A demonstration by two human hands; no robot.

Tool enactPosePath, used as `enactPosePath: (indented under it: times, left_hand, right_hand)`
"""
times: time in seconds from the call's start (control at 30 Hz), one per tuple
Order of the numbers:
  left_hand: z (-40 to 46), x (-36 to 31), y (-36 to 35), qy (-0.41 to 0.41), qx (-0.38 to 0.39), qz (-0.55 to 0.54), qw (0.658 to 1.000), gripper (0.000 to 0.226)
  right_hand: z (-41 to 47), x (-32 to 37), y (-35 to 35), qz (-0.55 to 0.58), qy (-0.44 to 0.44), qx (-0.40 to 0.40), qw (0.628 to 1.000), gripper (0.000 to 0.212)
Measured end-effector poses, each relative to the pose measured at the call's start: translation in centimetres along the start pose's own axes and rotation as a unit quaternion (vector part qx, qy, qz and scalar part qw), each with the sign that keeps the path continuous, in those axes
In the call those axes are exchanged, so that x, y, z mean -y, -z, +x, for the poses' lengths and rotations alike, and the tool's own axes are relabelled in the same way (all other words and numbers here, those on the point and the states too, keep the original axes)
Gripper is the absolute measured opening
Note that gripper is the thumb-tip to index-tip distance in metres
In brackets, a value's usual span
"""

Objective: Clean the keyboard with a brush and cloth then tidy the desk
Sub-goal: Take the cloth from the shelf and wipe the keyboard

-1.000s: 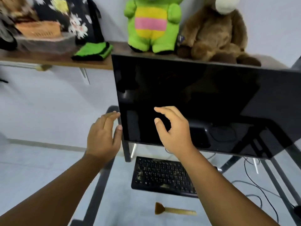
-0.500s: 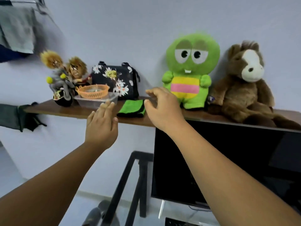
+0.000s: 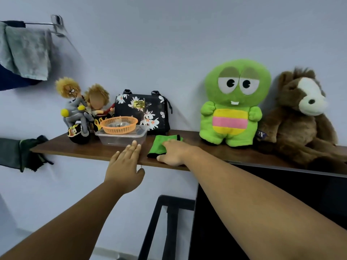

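Observation:
A folded green cloth with black trim point(image 3: 158, 145) lies on the wooden wall shelf point(image 3: 75, 149), between a clear plastic container and a green plush toy. My right hand point(image 3: 175, 153) lies on the cloth's right part, fingers on top and thumb at its front edge, gripping it. To the left, my left hand point(image 3: 124, 166) is raised flat at the shelf's front edge, fingers apart and holding nothing, its fingertips just before the container. The keyboard and the brush are out of view.
On the shelf stand a clear container point(image 3: 120, 140) with an orange basket point(image 3: 118, 125), a floral bag point(image 3: 142, 109), dolls on a motorcycle point(image 3: 78, 113), a green plush point(image 3: 231, 104) and a brown plush point(image 3: 298, 117). Below are the black monitor point(image 3: 281, 203) and desk frame point(image 3: 165, 222). A grey towel point(image 3: 28, 53) hangs top left.
The view has swung up from the desk and monitor to the shelf. Both hands rose with it, and my right hand has come down onto the green cloth.

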State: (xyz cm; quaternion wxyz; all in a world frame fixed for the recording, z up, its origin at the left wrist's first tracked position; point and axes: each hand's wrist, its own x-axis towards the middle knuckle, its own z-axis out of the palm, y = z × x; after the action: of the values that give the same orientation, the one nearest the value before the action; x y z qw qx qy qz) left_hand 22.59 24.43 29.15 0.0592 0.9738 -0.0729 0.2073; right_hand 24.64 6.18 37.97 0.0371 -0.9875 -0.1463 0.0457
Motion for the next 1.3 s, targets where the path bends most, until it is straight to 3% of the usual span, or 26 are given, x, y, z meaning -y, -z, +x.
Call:
enactPosePath:
  times: [0.1,0.2,0.33,0.47,0.57,0.7,1.07,1.3]
  left_hand:
    - [-0.1,0.1,-0.3,-0.004,-0.009,0.011,1.000,0.080]
    - [-0.1,0.1,-0.5,-0.012,-0.025,0.002,1.000,0.081]
    - [-0.1,0.4,-0.6,-0.022,-0.035,-0.007,0.999,0.081]
    - [-0.1,0.4,-0.7,-0.026,-0.035,-0.005,0.999,0.082]
    - [-0.1,0.5,-0.8,-0.028,-0.041,-0.013,0.999,0.083]
    - [-0.2,0.6,-0.7,-0.030,-0.038,-0.007,0.999,0.082]
    - [-1.0,0.0,0.5,-0.002,-0.017,-0.005,1.000,0.081]
    - [-2.3,-0.6,1.8,-0.007,-0.066,-0.026,0.997,0.083]
  right_hand:
    - [0.5,0.6,0.4,0.049,-0.024,-0.047,0.997,0.071]
    - [2.0,0.7,0.1,0.090,-0.120,-0.113,0.982,0.073]
    - [3.6,0.3,0.2,0.084,-0.184,-0.094,0.975,0.059]
    - [4.1,0.3,1.2,0.129,-0.222,-0.050,0.965,0.073]
    - [4.5,0.3,1.4,0.148,-0.229,-0.061,0.960,0.072]
    - [4.2,0.6,1.0,0.231,-0.222,-0.128,0.938,0.061]
    - [2.4,1.1,-0.1,0.282,-0.087,-0.310,0.904,0.034]
    - [-1.9,0.9,1.2,0.303,0.029,-0.463,0.833,0.030]
